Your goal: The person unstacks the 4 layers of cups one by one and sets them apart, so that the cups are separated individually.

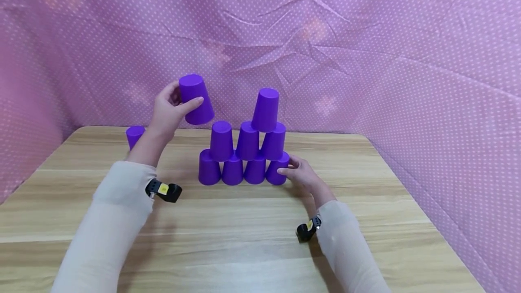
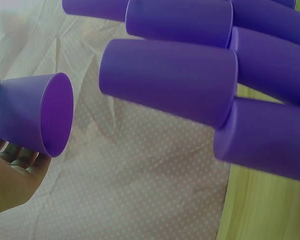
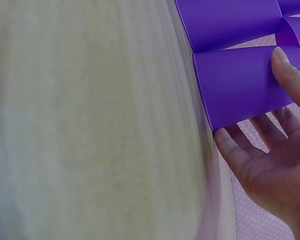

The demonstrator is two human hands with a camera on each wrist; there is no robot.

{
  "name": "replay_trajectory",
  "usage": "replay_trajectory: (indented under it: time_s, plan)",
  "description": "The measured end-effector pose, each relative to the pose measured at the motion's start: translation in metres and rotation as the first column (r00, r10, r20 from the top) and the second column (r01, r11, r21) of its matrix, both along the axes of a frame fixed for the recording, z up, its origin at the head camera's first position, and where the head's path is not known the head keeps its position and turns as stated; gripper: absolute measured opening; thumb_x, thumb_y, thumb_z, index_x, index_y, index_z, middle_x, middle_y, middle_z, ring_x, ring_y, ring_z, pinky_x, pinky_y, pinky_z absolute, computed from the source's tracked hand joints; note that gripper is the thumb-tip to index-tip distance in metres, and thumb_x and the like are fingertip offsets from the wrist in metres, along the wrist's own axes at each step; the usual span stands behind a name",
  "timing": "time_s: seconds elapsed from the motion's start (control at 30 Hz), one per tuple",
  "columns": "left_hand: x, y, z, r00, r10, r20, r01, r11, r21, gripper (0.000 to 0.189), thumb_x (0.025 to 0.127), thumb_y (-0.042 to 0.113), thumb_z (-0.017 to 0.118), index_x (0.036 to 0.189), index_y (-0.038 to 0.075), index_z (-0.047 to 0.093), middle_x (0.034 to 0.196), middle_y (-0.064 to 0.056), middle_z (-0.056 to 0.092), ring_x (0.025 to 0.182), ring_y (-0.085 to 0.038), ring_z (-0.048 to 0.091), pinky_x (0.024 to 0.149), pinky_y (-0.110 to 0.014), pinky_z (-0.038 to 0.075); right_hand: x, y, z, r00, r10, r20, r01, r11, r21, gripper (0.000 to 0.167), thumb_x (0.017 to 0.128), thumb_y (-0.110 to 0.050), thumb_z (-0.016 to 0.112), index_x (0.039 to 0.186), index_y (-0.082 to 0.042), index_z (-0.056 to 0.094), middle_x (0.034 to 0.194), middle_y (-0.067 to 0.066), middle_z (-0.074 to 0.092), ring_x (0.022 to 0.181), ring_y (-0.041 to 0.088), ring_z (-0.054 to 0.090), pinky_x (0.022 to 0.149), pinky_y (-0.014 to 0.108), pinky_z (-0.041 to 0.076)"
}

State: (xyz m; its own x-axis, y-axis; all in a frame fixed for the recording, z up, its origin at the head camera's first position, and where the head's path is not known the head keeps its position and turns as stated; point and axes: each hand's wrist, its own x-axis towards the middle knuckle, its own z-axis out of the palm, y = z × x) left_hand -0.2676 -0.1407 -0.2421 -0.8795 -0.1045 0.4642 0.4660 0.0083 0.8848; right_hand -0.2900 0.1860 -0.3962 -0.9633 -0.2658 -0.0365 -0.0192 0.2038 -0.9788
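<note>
My left hand [image 1: 168, 111] grips a purple cup [image 1: 194, 96], mouth down and slightly tilted, in the air left of a cup pyramid. In the left wrist view the cup's open mouth faces the pyramid. The pyramid has several cups along the bottom, three in the middle row and a single top cup [image 1: 266, 110] over the middle row's right pair. Low on the right, my right hand [image 1: 302, 174] holds the end bottom cup [image 1: 277, 169], thumb on its front and fingers at its far side. Every stacked cup stands upside down.
Another purple cup [image 1: 134, 134] stands on the wooden table [image 1: 228, 238] at the left, partly hidden behind my left forearm. A pink dotted cloth [image 1: 366, 58] hangs behind the table and along its sides.
</note>
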Motion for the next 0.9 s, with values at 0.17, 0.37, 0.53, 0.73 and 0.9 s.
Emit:
replay_trajectory:
  time_s: [0.17, 0.37, 0.53, 0.73, 0.9]
  plan:
    - [0.007, -0.015, -0.007, 0.998, 0.028, 0.054, -0.025, 0.998, -0.050, 0.052, 0.073, 0.010, 0.069, 0.120, 0.004, 0.045, 0.104, -0.007, 0.052, 0.097, -0.018, 0.047, 0.090, -0.033, 0.036, 0.001, 0.000, 0.002, 1.000, -0.003, 0.002, 0.003, 1.000, 0.001, 0.049, 0.076, -0.011, 0.066, 0.122, -0.009, 0.047, 0.113, 0.010, 0.053, 0.105, 0.022, 0.048, 0.089, 0.034, 0.038]
    - [0.016, -0.032, -0.015, 0.988, 0.114, 0.102, -0.093, 0.978, -0.186, 0.058, 0.075, 0.019, 0.068, 0.124, 0.004, 0.041, 0.113, -0.011, 0.049, 0.103, -0.018, 0.046, 0.092, -0.033, 0.035, 0.000, 0.000, 0.004, 1.000, 0.008, -0.009, -0.008, 1.000, -0.005, 0.047, 0.076, -0.010, 0.065, 0.121, -0.008, 0.048, 0.111, 0.011, 0.053, 0.104, 0.024, 0.048, 0.088, 0.035, 0.039]
    - [0.021, -0.044, -0.024, 0.983, 0.138, 0.118, -0.110, 0.970, -0.217, 0.060, 0.076, 0.020, 0.067, 0.127, 0.005, 0.039, 0.116, -0.011, 0.049, 0.104, -0.015, 0.046, 0.093, -0.033, 0.034, -0.003, -0.001, 0.004, 1.000, 0.009, -0.010, -0.009, 1.000, -0.001, 0.049, 0.076, -0.011, 0.066, 0.121, -0.009, 0.048, 0.112, 0.010, 0.053, 0.104, 0.023, 0.048, 0.088, 0.035, 0.039]
    - [0.028, -0.058, -0.042, 0.978, 0.123, 0.167, -0.097, 0.983, -0.157, 0.058, 0.075, 0.016, 0.067, 0.126, 0.008, 0.040, 0.110, 0.001, 0.051, 0.103, -0.012, 0.045, 0.096, -0.035, 0.030, -0.002, -0.001, 0.002, 1.000, -0.005, -0.006, 0.005, 1.000, 0.023, 0.049, 0.076, -0.012, 0.066, 0.121, -0.010, 0.048, 0.111, 0.009, 0.054, 0.104, 0.022, 0.048, 0.089, 0.035, 0.038]
    - [0.038, -0.068, -0.053, 0.969, 0.139, 0.205, -0.101, 0.978, -0.184, 0.061, 0.076, 0.017, 0.067, 0.128, 0.007, 0.037, 0.111, 0.000, 0.048, 0.105, -0.013, 0.044, 0.095, -0.041, 0.030, 0.001, -0.001, 0.001, 1.000, -0.008, -0.012, 0.008, 1.000, 0.011, 0.048, 0.075, -0.011, 0.067, 0.119, -0.009, 0.050, 0.109, 0.009, 0.055, 0.103, 0.023, 0.049, 0.087, 0.035, 0.040]
